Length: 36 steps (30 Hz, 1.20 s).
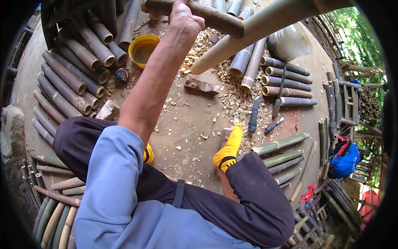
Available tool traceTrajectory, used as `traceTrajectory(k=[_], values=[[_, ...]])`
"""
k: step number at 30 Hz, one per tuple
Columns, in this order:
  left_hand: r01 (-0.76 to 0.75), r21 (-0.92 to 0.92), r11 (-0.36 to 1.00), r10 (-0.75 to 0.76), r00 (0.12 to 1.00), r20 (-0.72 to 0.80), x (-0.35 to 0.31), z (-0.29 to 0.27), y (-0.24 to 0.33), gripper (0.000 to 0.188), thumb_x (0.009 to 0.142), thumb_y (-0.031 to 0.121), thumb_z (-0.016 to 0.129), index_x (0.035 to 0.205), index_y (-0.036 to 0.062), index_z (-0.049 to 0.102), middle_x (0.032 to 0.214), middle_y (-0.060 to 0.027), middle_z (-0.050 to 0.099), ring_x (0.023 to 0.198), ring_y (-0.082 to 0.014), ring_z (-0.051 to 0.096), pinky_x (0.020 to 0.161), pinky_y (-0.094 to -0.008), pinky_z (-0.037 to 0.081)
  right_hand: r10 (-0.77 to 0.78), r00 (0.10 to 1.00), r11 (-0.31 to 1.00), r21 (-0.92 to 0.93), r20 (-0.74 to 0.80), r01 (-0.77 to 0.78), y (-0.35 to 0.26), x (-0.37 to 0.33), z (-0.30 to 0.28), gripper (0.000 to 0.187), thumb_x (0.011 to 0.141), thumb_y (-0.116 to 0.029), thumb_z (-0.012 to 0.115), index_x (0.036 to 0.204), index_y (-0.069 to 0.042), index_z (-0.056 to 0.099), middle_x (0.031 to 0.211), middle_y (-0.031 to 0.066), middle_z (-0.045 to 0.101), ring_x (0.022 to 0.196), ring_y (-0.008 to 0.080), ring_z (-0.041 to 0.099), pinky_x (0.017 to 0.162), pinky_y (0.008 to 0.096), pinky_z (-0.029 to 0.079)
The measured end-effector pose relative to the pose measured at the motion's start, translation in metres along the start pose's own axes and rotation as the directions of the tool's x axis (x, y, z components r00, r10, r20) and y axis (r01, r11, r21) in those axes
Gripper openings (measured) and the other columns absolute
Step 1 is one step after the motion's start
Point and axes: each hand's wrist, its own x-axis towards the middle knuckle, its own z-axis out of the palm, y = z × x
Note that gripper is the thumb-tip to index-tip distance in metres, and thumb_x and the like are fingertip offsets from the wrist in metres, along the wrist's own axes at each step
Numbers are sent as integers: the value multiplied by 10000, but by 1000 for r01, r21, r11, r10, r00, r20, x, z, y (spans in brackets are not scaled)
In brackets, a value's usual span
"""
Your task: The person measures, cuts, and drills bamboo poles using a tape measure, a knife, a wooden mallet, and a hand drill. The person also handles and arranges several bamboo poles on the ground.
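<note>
At the top of the head view, my left hand (185, 17) is closed around a short, dark bamboo tube (219, 20). The tube is tilted slightly, its right end lower. Beside that end, a long pale bamboo pole (265, 29) slants from the upper right to the middle; whether the two touch I cannot tell. My right hand is out of sight. Below the tube lies a small wood block (202, 86) on the ground among shavings. A yellow bucket (144, 50) with murky liquid stands left of my forearm.
Cut bamboo tubes (68, 83) lie in rows at the left, more (286, 81) at the right. A long-bladed knife (279, 93), a curved dark-handled tool (254, 115) and a smaller tool (274, 124) lie near my yellow-socked foot (229, 149). A blue bag (347, 157) sits far right.
</note>
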Motion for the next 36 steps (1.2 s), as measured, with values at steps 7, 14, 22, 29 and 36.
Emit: traceTrajectory(k=[7,14,22,29,36], values=[[88,-53,995,-82,991,105,-47,12,-5,335,757,201,680,1040,64,566,923,-108,599,860,-287,608,793,-514,507,22,1000,1000,-19,0,-22,7,-5,-12,687,674,-160,705,1234,-63,321,952,187,567,835,305,563,803,393,466],[-187,63,980,188,982,-9,-23,12,-25,462,625,140,721,1026,28,520,919,-103,575,881,-272,588,846,-463,499,209,978,968,135,28,-211,9,-96,-10,656,677,-169,703,1215,-54,346,939,176,572,821,290,567,794,382,471],[-579,551,601,338,809,481,-30,17,-34,363,596,69,709,915,-38,575,838,-92,613,724,-194,619,695,-336,541,451,891,847,293,45,-443,21,-218,10,623,680,-179,701,1193,-43,375,924,163,576,806,273,571,784,370,476],[-611,704,362,114,778,617,-35,-61,-49,289,589,56,671,868,-17,644,778,-87,650,664,-159,625,641,-305,542,486,874,823,323,27,-468,21,-240,14,595,683,-188,700,1173,-33,400,911,151,581,793,258,574,776,360,481],[-440,895,75,-79,892,446,-68,-161,-109,501,552,142,796,1008,40,616,884,-71,666,816,-161,642,764,-311,548,479,878,837,295,7,-460,25,-224,16,569,686,-197,698,1154,-23,425,897,139,585,780,243,578,767,349,486]])
